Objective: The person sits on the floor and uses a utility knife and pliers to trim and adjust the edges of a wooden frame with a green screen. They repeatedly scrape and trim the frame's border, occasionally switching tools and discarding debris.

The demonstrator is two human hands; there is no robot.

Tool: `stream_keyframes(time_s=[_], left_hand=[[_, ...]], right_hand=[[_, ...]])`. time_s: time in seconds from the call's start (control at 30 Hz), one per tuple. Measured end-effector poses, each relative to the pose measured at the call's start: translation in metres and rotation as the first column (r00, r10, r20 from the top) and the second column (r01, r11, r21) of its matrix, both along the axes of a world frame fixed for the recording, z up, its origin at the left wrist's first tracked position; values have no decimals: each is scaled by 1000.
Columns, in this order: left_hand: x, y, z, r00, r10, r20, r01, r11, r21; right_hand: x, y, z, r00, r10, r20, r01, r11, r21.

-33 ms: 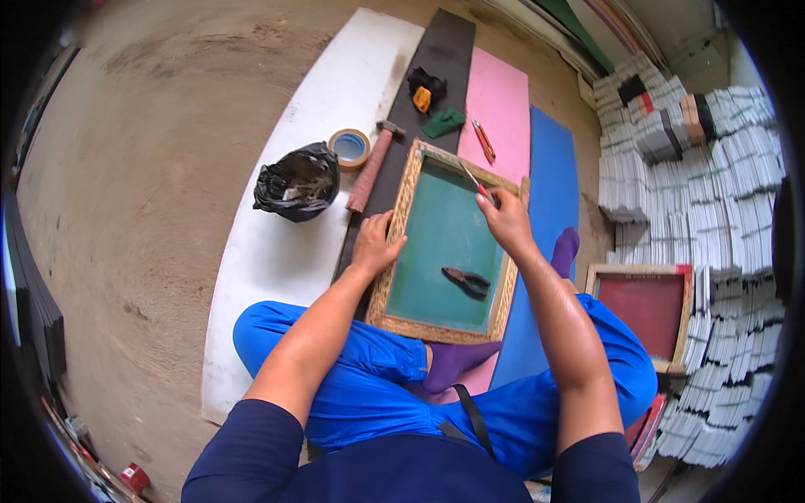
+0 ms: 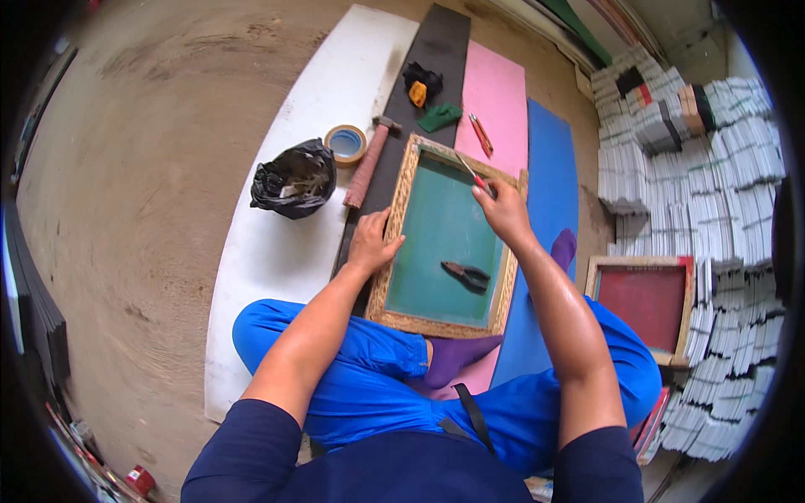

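Note:
A wooden frame (image 2: 381, 289) with a green mesh screen (image 2: 436, 214) lies in front of my crossed legs. My left hand (image 2: 369, 243) grips its left rail, thumb on top at the inner edge, some fingers hidden by the wood. In my right hand (image 2: 505, 212), above the right part of the screen, is a red-handled screwdriver (image 2: 480, 182). Its thin metal shaft slants to the far left, over the frame's far rail; whether the tip touches wood I cannot tell. Dark-handled pliers (image 2: 466, 275) rest on the mesh near its lower right.
Left of the frame are a hammer (image 2: 362, 172) with a wrapped handle, a tape roll (image 2: 345, 145) and a black bag-lined bin (image 2: 293, 180). Beyond lie a green cloth (image 2: 439, 117) and a red-handled tool (image 2: 480, 134). At right, a red screen frame (image 2: 641, 308) leans by paper stacks (image 2: 662, 210).
The whole view has shifted slightly. The screwdriver and my right hand sit a little further left and nearer over the far rail; my left hand keeps its grip on the frame.

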State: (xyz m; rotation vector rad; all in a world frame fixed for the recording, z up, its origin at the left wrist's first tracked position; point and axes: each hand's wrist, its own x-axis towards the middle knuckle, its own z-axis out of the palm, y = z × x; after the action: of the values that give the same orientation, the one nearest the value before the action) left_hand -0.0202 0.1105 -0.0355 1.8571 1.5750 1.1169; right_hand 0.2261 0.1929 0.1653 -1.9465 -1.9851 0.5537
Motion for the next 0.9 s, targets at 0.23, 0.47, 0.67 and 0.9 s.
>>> stream_keyframes(time_s=[0.23,0.47,0.67,0.9], left_hand=[[-11,-14,13,971,-7,-240,7,1000,0],[-7,-3,26,960,-50,-277,21,994,-105],[4,20,33,970,-112,-214,84,987,-134],[9,46,36,973,-151,-174,121,978,-171]], right_hand=[[-23,16,-43,999,-39,-29,35,992,-119],[6,52,-103,1000,18,14,-18,1000,-6],[67,114,-130,996,5,91,-17,990,138],[77,156,-131,990,132,39,-135,985,103]])
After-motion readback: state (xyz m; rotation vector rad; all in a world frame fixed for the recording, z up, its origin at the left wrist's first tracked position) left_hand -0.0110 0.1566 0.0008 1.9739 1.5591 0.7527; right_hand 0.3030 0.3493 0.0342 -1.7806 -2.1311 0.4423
